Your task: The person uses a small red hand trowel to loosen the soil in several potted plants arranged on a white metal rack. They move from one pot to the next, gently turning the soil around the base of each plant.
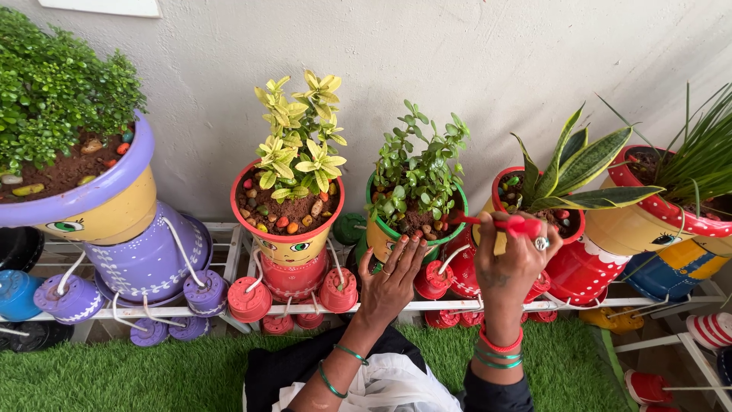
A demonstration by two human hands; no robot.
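**A:** What fills the view, biggest things first?

**B:** A pale plaster wall (473, 53) at the far side. Below it, a white metal rack (229, 309) holds a row of painted doll-shaped planters. Far left is a large purple and yellow planter (114, 206) with a dense green bush. Next to the right is a red and yellow planter (293, 248) with yellow-green leaves. In the middle is a green-rimmed pot (379, 236) with a small leafy plant (419, 164). Right of it are a red pot with a striped snake plant (572, 172) and a spotted red planter (656, 210) with grassy leaves. Green artificial turf (137, 374) lies nearest.

**A:** And the hands?

**B:** The left hand (393, 278) is released, its fingers (412, 248) spread flat against the near wall of the green-rimmed pot. The right hand (515, 263) is clenched around a small red tool (503, 223).

**A:** Where is the tool relative to the fingers?

**B:** Its handle sits inside the right fist, just right of the pot. The slim front end sticks out leftward, past the rim, over the soil among the lower leaves.

**A:** What would doing this well take?

**B:** I'd judge steady bracing with the left hand, and short, shallow strokes that stay clear of the stem.
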